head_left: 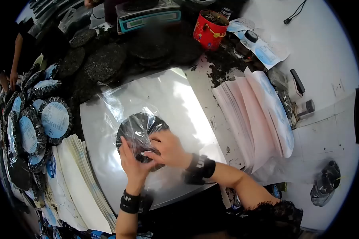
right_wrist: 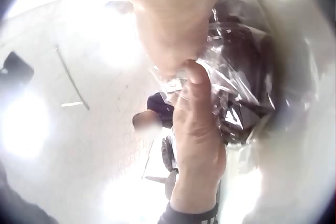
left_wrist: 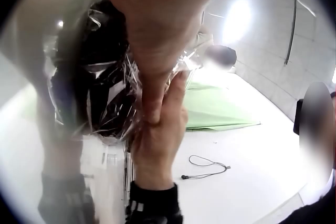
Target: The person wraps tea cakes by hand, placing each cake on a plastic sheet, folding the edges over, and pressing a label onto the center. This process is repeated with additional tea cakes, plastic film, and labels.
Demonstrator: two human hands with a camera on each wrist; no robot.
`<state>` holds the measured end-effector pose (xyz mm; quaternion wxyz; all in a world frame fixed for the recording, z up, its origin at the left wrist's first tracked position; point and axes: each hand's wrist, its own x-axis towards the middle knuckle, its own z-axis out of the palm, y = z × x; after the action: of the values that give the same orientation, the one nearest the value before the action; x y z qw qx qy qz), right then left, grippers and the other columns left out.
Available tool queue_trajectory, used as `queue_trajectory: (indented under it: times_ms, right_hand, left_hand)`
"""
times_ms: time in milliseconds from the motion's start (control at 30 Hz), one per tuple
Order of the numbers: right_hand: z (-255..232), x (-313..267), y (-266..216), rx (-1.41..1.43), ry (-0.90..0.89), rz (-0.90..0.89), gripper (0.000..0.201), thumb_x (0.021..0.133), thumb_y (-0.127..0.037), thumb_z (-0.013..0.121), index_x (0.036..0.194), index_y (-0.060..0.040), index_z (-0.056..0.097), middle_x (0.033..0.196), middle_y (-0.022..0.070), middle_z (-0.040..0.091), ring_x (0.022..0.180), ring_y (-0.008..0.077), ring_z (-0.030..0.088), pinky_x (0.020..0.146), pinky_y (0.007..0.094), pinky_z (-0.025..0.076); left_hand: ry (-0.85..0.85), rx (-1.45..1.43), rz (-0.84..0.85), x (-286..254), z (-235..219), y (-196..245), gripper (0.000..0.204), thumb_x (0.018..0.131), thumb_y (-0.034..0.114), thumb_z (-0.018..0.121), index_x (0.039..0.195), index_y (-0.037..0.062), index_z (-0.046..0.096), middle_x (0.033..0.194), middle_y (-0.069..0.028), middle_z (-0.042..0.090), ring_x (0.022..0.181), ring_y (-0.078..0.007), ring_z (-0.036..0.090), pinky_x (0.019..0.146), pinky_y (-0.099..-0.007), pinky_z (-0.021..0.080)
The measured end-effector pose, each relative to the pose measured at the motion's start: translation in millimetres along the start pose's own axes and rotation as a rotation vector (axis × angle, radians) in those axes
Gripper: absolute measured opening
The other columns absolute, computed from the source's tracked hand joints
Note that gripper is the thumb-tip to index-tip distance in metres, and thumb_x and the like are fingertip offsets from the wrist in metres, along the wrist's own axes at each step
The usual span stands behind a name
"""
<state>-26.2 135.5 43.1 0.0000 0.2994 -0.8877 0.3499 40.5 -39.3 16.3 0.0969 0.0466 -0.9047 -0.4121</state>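
A dark round cake (head_left: 139,119) wrapped in clear plastic film (head_left: 115,104) lies on a shiny metal sheet (head_left: 187,139). My left hand (head_left: 135,163) holds film at the near left edge of the cake, its fingers over the top. From the right, my right hand (head_left: 169,148) pinches the film near the middle, fingers curled. Both thumbs meet close together; in the left wrist view the right hand (left_wrist: 157,148) touches the left one's fingertip. Glossy creased film (right_wrist: 236,71) covers the cake in the right wrist view. The exact pinch points are hidden behind the fingers.
Finished round packs (head_left: 55,119) with blue labels are heaped on the left, beside a stack of paper sheets (head_left: 81,175). Bare dark cakes (head_left: 105,61), a scale (head_left: 149,22) and a red bucket (head_left: 211,30) stand behind. Pink-white sheets (head_left: 255,119) lie right. Another person's arm (head_left: 16,59) shows far left.
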Motion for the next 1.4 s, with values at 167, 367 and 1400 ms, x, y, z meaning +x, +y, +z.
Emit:
queue_trajectory:
  times_ms: [167, 367, 1400]
  right_hand:
    - [10, 27, 14, 0.032, 0.309, -0.145, 0.066, 0.083, -0.049, 0.077, 0.124, 0.0003, 0.064, 0.108, 0.0192, 0.062, 0.101, 0.0385, 0.059, 0.091, 0.0501, 0.046]
    - [3, 57, 17, -0.023, 0.165, -0.211, 0.064, 0.078, -0.042, 0.082, 0.122, 0.0, 0.061, 0.113, 0.0193, 0.061, 0.104, 0.0403, 0.057, 0.095, 0.0528, 0.044]
    - [12, 5, 11, 0.287, -0.034, 0.16, 0.025, 0.081, -0.014, 0.072, 0.102, 0.0011, 0.069, 0.105, 0.021, 0.067, 0.098, 0.0367, 0.067, 0.084, 0.0406, 0.055]
  left_hand:
    - [0.18, 0.421, 0.45, 26, -26, 26, 0.088, 0.059, 0.036, 0.095, 0.135, 0.0053, 0.062, 0.107, -0.0113, 0.06, 0.102, -0.0315, 0.057, 0.093, -0.0463, 0.042]
    - [-0.11, 0.252, 0.095, 27, -12, -9, 0.074, 0.06, 0.042, 0.093, 0.119, 0.0053, 0.066, 0.131, -0.0167, 0.053, 0.125, -0.0367, 0.049, 0.107, -0.0466, 0.038]
    - [-0.138, 0.411, 0.457, 30, 15, 11, 0.073, 0.093, 0.032, 0.058, 0.154, -0.0029, 0.037, 0.162, -0.0252, 0.033, 0.153, -0.0435, 0.024, 0.124, -0.0554, 0.014]
